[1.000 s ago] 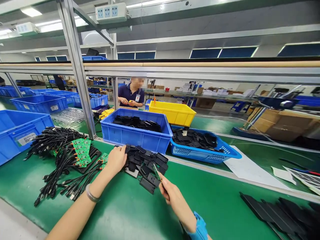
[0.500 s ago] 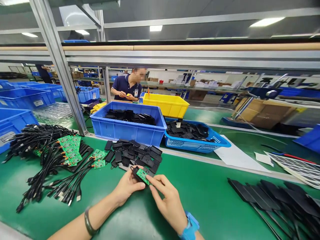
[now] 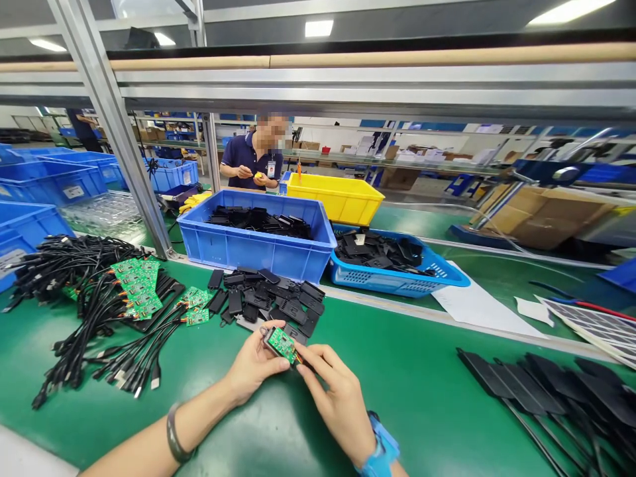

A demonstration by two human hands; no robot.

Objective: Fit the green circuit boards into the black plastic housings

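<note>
A green circuit board (image 3: 281,344) sits in a black plastic case (image 3: 268,339) above the bench. My left hand (image 3: 254,366) is closed around the case, thumb along its near side. The fingertips of my right hand (image 3: 334,391) pinch the board's near right end, where short coloured wires (image 3: 297,358) show. Whatever lies under those fingers is hidden. Just beyond my hands is a pile of black plastic case parts (image 3: 271,299). To the left lie more green boards (image 3: 136,286) with black USB cables (image 3: 92,338).
A blue bin (image 3: 256,232), a blue basket (image 3: 382,262) and a yellow bin (image 3: 335,197) stand behind the pile. Black flat parts with cables (image 3: 551,391) lie at right. A metal post (image 3: 112,126) rises at left. Across the bench a person (image 3: 253,159) handles something small and yellow.
The view has tilted down slightly. The board's face is turned more toward me, and my right fingertips have moved from its top face to its wired end.
</note>
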